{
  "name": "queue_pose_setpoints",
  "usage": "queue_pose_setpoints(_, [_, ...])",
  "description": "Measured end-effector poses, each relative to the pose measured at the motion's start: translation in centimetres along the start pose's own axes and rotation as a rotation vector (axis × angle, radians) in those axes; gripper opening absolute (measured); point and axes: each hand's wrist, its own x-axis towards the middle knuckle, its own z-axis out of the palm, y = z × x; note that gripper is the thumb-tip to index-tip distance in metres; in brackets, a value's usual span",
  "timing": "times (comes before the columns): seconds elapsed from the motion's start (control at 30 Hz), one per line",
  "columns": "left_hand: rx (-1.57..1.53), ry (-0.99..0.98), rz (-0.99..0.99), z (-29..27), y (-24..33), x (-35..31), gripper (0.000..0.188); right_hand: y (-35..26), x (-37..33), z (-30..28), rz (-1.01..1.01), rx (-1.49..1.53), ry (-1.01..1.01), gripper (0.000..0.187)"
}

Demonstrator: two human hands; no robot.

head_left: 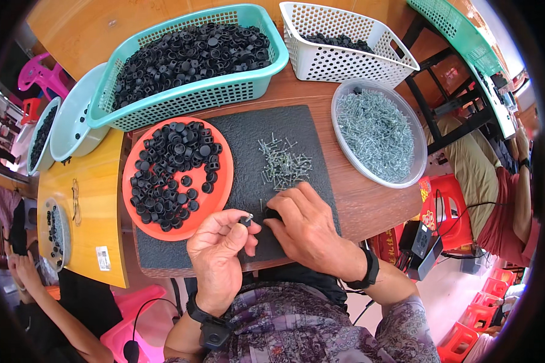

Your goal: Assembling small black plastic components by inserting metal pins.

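My left hand (215, 257) pinches a small black plastic part (244, 221) between thumb and fingers. A silvery screw tip (250, 216) shows at the top of that part. My right hand (312, 227) is closed above the dark mat (248, 151), just below a loose pile of screws (284, 163). A dark piece (273, 213) shows at its fingertips, mostly covered, so its kind is unclear. Beside my left hand, an orange-red plate (225, 175) carries many small black round caps and rings (181, 142).
Behind the plate stands a teal basket (181, 97) full of black parts. A white basket (351, 63) is at the back, with a clear tub (419, 160) of screws right of the mat. A yellow table (97, 212) adjoins on the left. Other people sit on both sides.
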Motion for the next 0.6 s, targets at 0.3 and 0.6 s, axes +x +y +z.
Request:
queue_pose_setpoints(0.3, [0.162, -0.076, 0.082, 1.1, 0.3, -0.1, 0.025, -2.1, -0.4, -2.1, 0.2, 0.34, -0.006, 0.027])
queue_pose_setpoints(0.6, [0.003, -0.142, -0.022, 0.9, 0.0, -0.2, 0.024, -2.0, -1.4, -2.0, 0.286, 0.51, 0.107, 0.025])
